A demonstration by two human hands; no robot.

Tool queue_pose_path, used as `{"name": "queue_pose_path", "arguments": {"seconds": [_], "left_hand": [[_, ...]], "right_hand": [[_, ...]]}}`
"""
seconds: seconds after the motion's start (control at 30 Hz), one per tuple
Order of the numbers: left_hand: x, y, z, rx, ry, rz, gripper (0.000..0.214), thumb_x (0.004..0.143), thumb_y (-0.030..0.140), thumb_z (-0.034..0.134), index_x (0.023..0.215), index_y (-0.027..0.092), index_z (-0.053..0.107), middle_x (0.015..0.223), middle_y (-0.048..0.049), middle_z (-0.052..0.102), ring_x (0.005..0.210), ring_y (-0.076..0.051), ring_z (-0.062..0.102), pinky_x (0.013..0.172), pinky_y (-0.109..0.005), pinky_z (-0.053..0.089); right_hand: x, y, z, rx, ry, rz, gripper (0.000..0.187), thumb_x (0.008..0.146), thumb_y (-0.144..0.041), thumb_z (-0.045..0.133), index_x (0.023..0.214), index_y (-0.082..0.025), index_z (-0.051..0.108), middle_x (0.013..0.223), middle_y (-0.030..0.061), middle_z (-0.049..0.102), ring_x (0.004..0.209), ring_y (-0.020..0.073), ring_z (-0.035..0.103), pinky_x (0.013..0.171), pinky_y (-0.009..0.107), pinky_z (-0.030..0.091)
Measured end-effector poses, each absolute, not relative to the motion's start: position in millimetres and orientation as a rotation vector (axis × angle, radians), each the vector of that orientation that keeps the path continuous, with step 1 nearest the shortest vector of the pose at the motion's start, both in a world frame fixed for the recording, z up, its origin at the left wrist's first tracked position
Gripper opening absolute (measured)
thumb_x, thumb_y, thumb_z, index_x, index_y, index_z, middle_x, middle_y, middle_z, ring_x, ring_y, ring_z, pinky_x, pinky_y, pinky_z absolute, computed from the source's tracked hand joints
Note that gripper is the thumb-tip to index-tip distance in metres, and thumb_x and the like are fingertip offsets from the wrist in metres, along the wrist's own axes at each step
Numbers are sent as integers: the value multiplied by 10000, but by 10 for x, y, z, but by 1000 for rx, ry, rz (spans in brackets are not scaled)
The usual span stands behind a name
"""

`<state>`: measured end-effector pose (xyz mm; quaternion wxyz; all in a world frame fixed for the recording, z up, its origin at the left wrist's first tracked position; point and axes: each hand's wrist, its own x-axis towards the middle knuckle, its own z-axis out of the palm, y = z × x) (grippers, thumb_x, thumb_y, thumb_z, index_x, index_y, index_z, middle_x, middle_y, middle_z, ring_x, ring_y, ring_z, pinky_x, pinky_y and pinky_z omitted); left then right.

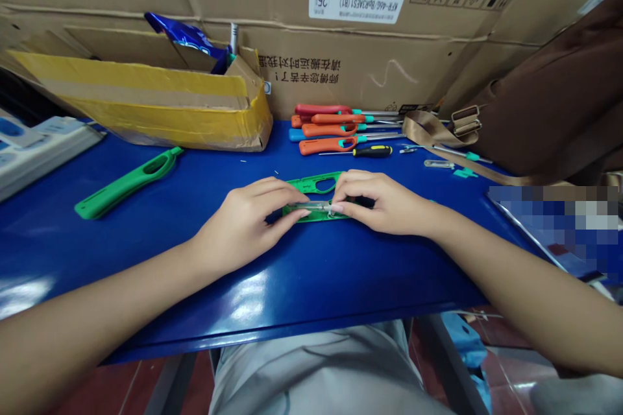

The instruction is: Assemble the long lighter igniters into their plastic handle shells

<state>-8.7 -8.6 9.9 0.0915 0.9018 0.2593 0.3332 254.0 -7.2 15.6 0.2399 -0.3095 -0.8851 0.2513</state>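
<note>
My left hand and my right hand meet at the middle of the table, thumbs and fingers closed on the two ends of a clear lighter fuel tank. Some small parts at its right end are partly hidden by my right fingers. The tank lies in or just over an opened green lighter shell half. Right behind it is another green shell half, with an oval opening, touched by my right fingers. Off to the left rests a whole-looking green lighter handle.
Several orange and red long-necked lighters lie at the back beside a screwdriver. Small loose parts sit to their right. A taped cardboard box, a power strip and a brown bag border the blue table.
</note>
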Motion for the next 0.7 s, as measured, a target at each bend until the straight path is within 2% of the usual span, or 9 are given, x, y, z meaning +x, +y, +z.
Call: {"name": "queue_pose_path", "arguments": {"seconds": [0.2, 0.37, 0.7], "left_hand": [[-82, -77, 78, 2654, 777, 974, 159, 957, 209, 662, 1075, 137, 741, 991, -71, 765, 918, -175, 718, 848, -261, 568], [-90, -72, 70, 2611, 781, 981, 164, 958, 214, 666, 1060, 132, 765, 988, -74, 772, 924, -174, 725, 861, -254, 565], [-73, -59, 37, 2484, 776, 947, 165, 941, 239, 693, 1053, 166, 791, 968, -58, 782, 873, -164, 731, 817, -250, 573]], "right_hand": [[2543, -65, 154, -894, -2376, 696, 192, 1010, -243, 565, 901, -151, 693, 893, 58, 666, 830, 164, 619, 799, 315, 493], [2567, -63, 148, -877, -2329, 722, 80, 944, -195, 651, 924, -152, 715, 916, 61, 701, 861, 169, 650, 833, 322, 510], [2548, -48, 85, -871, -2230, 889, 116, 932, -218, 668, 862, -157, 737, 862, 47, 713, 799, 154, 662, 785, 303, 523]]}}
